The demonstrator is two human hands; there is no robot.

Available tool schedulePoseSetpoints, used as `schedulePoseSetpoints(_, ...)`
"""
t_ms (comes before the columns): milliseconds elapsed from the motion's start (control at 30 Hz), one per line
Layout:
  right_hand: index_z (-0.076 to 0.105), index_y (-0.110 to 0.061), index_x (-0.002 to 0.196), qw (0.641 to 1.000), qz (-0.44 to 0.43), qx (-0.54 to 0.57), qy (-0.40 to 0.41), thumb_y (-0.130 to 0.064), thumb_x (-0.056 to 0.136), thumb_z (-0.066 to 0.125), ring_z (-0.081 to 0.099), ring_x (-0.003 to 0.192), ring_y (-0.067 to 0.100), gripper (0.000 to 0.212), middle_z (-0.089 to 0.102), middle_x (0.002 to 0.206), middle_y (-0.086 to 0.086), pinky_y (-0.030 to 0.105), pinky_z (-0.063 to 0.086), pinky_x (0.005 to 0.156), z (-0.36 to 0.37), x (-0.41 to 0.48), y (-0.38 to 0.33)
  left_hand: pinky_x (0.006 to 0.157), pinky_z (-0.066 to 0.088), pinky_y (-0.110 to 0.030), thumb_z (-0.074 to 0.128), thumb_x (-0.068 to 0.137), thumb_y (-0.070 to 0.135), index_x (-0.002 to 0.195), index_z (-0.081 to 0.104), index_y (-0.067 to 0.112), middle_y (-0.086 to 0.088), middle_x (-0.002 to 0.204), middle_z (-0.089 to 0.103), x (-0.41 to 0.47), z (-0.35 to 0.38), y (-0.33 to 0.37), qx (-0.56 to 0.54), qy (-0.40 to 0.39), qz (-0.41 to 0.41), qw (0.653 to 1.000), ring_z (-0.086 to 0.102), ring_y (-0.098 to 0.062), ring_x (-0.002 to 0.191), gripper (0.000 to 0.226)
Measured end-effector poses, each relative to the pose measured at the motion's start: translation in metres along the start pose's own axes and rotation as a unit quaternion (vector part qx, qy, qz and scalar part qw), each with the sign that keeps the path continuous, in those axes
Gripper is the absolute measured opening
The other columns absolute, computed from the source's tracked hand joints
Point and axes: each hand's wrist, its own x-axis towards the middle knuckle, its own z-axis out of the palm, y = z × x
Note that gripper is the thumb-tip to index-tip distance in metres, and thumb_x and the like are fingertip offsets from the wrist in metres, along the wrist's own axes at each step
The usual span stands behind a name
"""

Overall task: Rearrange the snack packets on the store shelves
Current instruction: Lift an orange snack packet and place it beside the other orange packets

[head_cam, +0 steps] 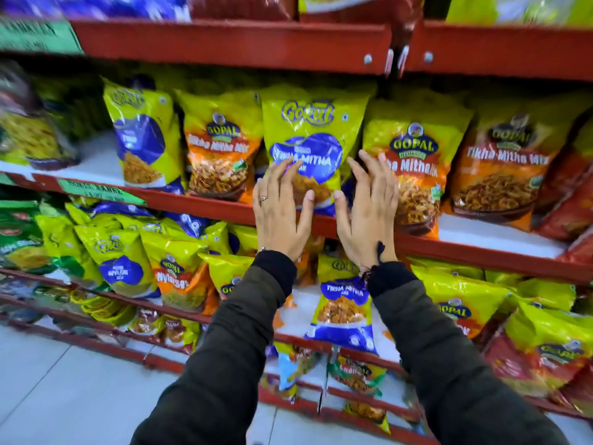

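A yellow-and-blue Gokul Tikha Mitha packet (313, 136) stands upright on the middle red shelf (199, 203). My left hand (279, 210) lies flat against its lower left edge, fingers spread. On the packet's lower right side my right hand (369, 210) is spread too, fingertips reaching the orange Gopal packet (417, 162) beside it. Neither hand grips anything. Another orange Gopal packet (221, 149) and a second Gokul packet (144, 139) stand to the left.
More orange Gopal packets (503, 168) fill the shelf to the right. The lower shelf (481, 258) carries mixed yellow packets, with a Gokul Tikha Mitha packet (343, 303) between my dark sleeves. The upper shelf edge (231, 40) overhangs. Grey floor tiles (64, 380) lie at the lower left.
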Motion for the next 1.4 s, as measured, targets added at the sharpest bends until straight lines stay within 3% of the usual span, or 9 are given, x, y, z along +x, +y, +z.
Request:
schedulePoseSetpoints(267,0.037,-0.013,0.152,0.999,-0.031,0.008,0.014,-0.034,0.102,0.043,0.021,0.156,0.028,0.055,0.030,0.164,0.005,0.046,0.016,0.127,0.035,0.084,-0.058,0.124,0.015,-0.050,0.045,0.100,0.034,0.149,0.037,0.018,0.003,0.160,0.035,0.094,-0.030,-0.046,0.006,0.054,0.049,0.997,0.018,-0.021,0.155,0.052)
schedulePoseSetpoints(500,0.043,-0.009,0.148,0.996,-0.020,0.086,-0.019,-0.032,0.102,0.046,0.044,0.138,0.030,0.052,0.046,0.148,0.012,0.040,0.036,0.116,0.098,0.102,-0.119,0.123,0.021,-0.046,0.045,0.099,0.030,0.147,0.041,0.012,-0.004,0.155,0.042,0.134,-0.046,-0.123,0.024,0.071,0.014,0.997,0.031,-0.026,0.150,0.051)
schedulePoseSetpoints(600,0.052,-0.015,0.136,0.992,0.060,0.085,-0.065,-0.038,0.103,0.040,0.057,0.119,0.028,0.042,0.059,0.130,0.008,0.039,0.048,0.092,0.122,0.097,-0.135,0.117,0.028,-0.044,0.042,0.099,0.032,0.147,0.039,0.009,-0.012,0.152,0.042,0.138,-0.048,-0.154,0.029,0.067,-0.067,0.995,0.037,-0.031,0.142,0.054)
schedulePoseSetpoints(700,0.060,-0.011,0.099,0.978,0.165,0.019,-0.128,-0.043,0.103,0.038,0.067,0.098,0.041,0.039,0.070,0.104,0.021,0.039,0.042,0.068,0.141,0.094,-0.139,0.105,0.035,-0.047,0.045,0.098,0.031,0.140,0.042,0.001,-0.020,0.142,0.045,0.138,-0.046,-0.180,0.029,0.049,-0.190,0.980,0.045,-0.039,0.130,0.051)
schedulePoseSetpoints(767,0.057,-0.010,0.085,0.963,0.217,0.008,-0.157,-0.043,0.102,0.039,0.067,0.093,0.044,0.042,0.071,0.098,0.025,0.036,0.037,0.065,0.150,0.096,-0.144,0.095,0.039,-0.047,0.042,0.101,0.031,0.124,0.050,-0.005,-0.025,0.128,0.052,0.137,-0.043,-0.195,0.036,0.005,-0.235,0.971,0.052,-0.042,0.118,0.043)
schedulePoseSetpoints(933,0.067,0.000,0.104,0.922,0.325,0.076,-0.196,-0.043,0.102,0.042,0.064,0.107,0.044,0.051,0.068,0.116,0.028,0.036,0.043,0.078,0.171,0.113,-0.138,0.082,0.041,-0.036,0.037,0.103,0.040,0.111,0.061,0.002,-0.022,0.110,0.066,0.145,-0.037,-0.218,-0.131,-0.047,-0.315,0.939,0.059,-0.036,0.097,0.046)
schedulePoseSetpoints(1100,0.065,-0.003,0.112,0.907,0.338,0.239,-0.078,-0.035,0.102,0.051,0.067,0.102,0.040,0.036,0.073,0.107,0.023,0.045,0.054,0.088,0.190,0.108,-0.133,0.095,0.050,-0.042,0.056,0.096,0.041,0.106,0.062,0.004,-0.019,0.106,0.069,0.162,-0.034,-0.235,-0.334,-0.034,-0.375,0.864,0.063,-0.032,0.098,0.039)
schedulePoseSetpoints(1233,0.060,-0.002,0.090,0.884,0.326,0.334,0.006,-0.028,0.099,0.058,0.057,0.070,0.023,0.028,0.066,0.074,0.012,0.038,0.047,0.068,0.192,0.101,-0.136,0.060,0.034,-0.032,0.063,0.093,0.038,0.075,0.048,0.019,-0.002,0.065,0.043,0.157,-0.038,-0.227,-0.383,0.047,-0.347,0.855,0.038,-0.014,0.061,0.030)
schedulePoseSetpoints(1400,0.065,-0.001,0.086,0.871,0.277,0.396,0.091,-0.025,0.095,0.066,0.035,0.044,-0.001,0.026,0.045,0.043,-0.016,0.014,0.025,0.048,0.178,0.094,-0.146,0.047,0.017,-0.024,0.065,0.092,0.038,0.064,0.037,0.026,0.010,0.054,0.023,0.152,-0.054,-0.218,-0.404,0.135,-0.305,0.852,0.020,-0.003,0.047,0.041)
